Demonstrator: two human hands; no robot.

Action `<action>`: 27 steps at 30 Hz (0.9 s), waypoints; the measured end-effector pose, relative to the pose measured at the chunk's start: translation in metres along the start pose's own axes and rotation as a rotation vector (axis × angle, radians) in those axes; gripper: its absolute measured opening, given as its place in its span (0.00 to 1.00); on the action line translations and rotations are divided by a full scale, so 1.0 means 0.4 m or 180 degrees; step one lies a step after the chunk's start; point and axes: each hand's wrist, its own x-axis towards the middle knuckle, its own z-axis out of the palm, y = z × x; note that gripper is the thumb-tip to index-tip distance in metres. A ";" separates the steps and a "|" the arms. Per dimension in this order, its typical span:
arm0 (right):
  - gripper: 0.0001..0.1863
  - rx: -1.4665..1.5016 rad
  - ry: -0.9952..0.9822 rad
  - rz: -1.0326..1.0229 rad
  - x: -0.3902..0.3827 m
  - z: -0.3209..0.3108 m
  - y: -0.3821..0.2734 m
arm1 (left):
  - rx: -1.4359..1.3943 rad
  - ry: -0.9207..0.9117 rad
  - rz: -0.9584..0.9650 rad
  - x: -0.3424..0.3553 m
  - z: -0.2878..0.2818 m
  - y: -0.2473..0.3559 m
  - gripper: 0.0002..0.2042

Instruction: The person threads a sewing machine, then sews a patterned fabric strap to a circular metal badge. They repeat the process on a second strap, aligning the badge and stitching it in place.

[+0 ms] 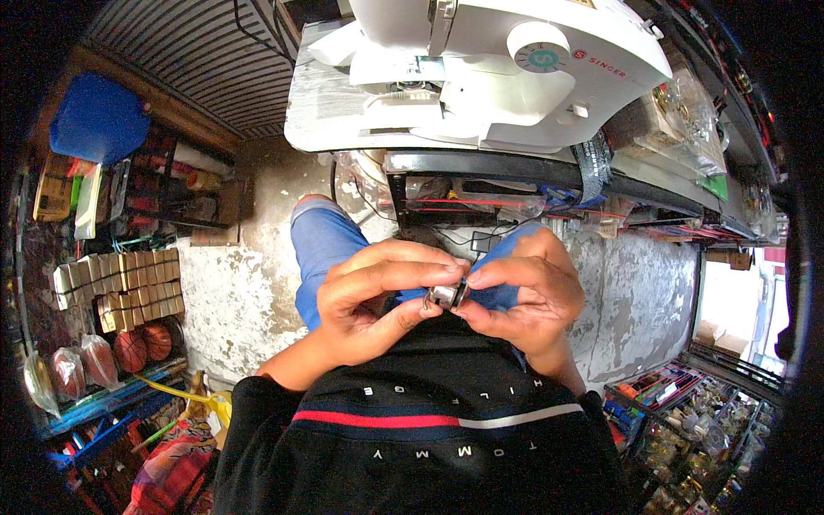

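Note:
Between my two hands, above my lap, is a small round metal bobbin case [444, 296] with a dark edge on its right side. My left hand [365, 296] pinches it between thumb and fingertips from the left. From the right, the thumb and forefinger of my right hand [534, 296] are closed on its dark edge. Fingertips cover part of the case, and whether a bobbin or thread sits inside is too small to tell. Beyond my hands, a white sewing machine [592, 73] stands on a pale table [322, 107], with its needle area facing me.
Under the table runs a dark shelf [506, 167] with loose items and hanging cables. To the left are stacked small boxes [120, 283], basketballs [130, 350] and a blue container [99, 118]. Racks of small goods [704, 421] fill the lower right. A plastic-wrapped package [682, 124] lies right of the machine.

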 end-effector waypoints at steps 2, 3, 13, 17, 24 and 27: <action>0.18 0.0083 0.0011 0.0022 -0.001 0.000 0.003 | -0.0226 0.0151 -0.0042 0.001 0.013 0.002 0.13; 0.18 0.0143 0.0037 0.0025 -0.003 0.000 0.004 | -0.0370 0.0279 -0.0053 0.001 0.022 0.003 0.12; 0.18 -0.0858 0.0410 -0.0234 -0.013 0.016 0.009 | -0.0143 0.0308 -0.0507 0.004 0.018 -0.009 0.10; 0.20 -0.0745 0.0220 -0.0260 -0.014 0.016 0.002 | 0.0080 0.0361 -0.0308 0.008 0.022 -0.021 0.12; 0.22 -0.0064 0.0263 0.0501 -0.016 0.029 -0.012 | 0.0108 0.0392 -0.0168 0.005 0.008 -0.032 0.09; 0.20 -0.0260 0.0134 0.0338 -0.014 0.029 -0.008 | 0.0037 0.0452 -0.0151 0.004 0.012 -0.037 0.10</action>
